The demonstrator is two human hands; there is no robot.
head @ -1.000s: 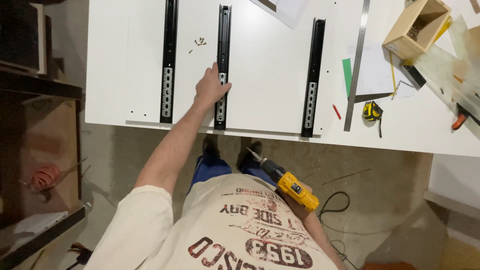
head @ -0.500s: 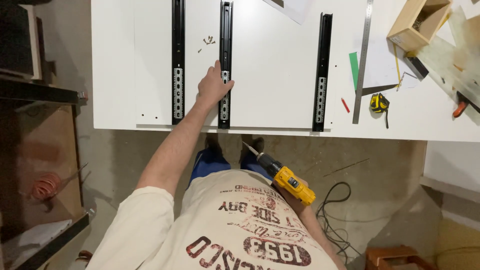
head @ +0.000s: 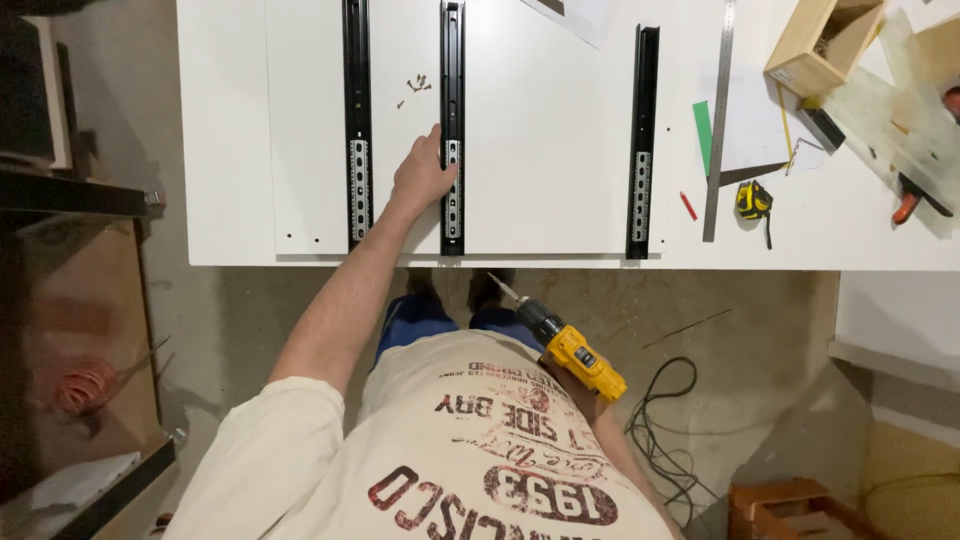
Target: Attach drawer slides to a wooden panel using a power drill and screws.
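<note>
My left hand (head: 424, 176) lies flat on the white panel (head: 545, 150), its fingers touching the middle black drawer rail (head: 452, 90). Two more black rails lie parallel to it, one to the left (head: 356, 110) and one to the right (head: 643, 130). My right hand (head: 588, 404) is mostly hidden by my shirt and grips a yellow cordless drill (head: 575, 355) held low by my torso, below the table edge, with its bit pointing up towards the panel. A few small screws (head: 415, 85) lie between the left and middle rails.
A steel ruler (head: 718, 120), a green strip (head: 704, 125), a red pencil (head: 689, 205) and a yellow tape measure (head: 753, 200) lie to the right of the panel. A wooden box (head: 820, 40) stands at the back right. A cable (head: 670, 420) lies coiled on the floor, and a dark shelf (head: 70, 200) stands to the left.
The view has shifted a little, so the table sits lower in the frame. My left hand stays on the middle rail, and the drill stays low by my torso.
</note>
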